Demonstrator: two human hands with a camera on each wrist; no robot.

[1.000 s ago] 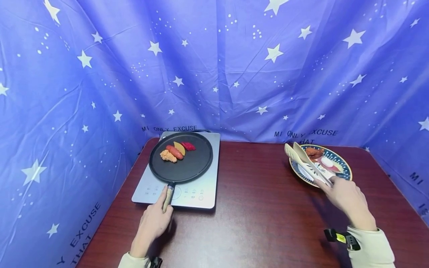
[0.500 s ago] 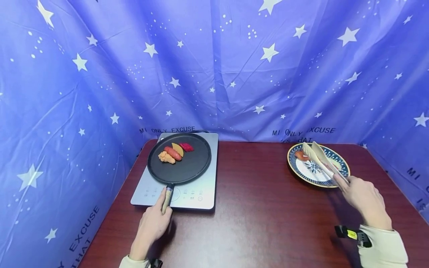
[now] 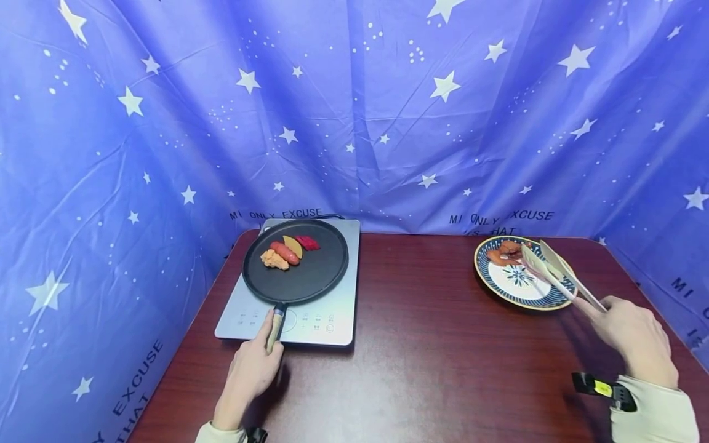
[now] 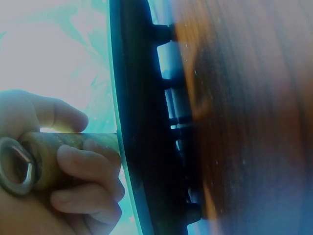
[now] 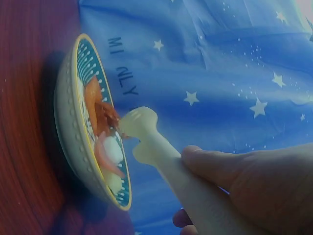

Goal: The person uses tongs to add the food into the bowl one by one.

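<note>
My left hand grips the wooden handle of a flat black frying pan. On the pan's left side lie a crumbly golden piece, a red sausage, a yellow wedge and a dark red piece. My right hand holds pale tongs, their two tips slightly apart over the right side of a blue-patterned plate. On that plate are reddish-brown pieces; the right wrist view also shows a white round piece and a pink slice.
The pan sits on a silver induction cooktop at the back left of the dark red wooden table. Behind and along both sides hangs a blue star-printed curtain.
My right hand has moved right, bringing the tongs from the plate's left side to its right side. The reddish-brown pieces show more fully now. My left hand stays on the pan handle.
</note>
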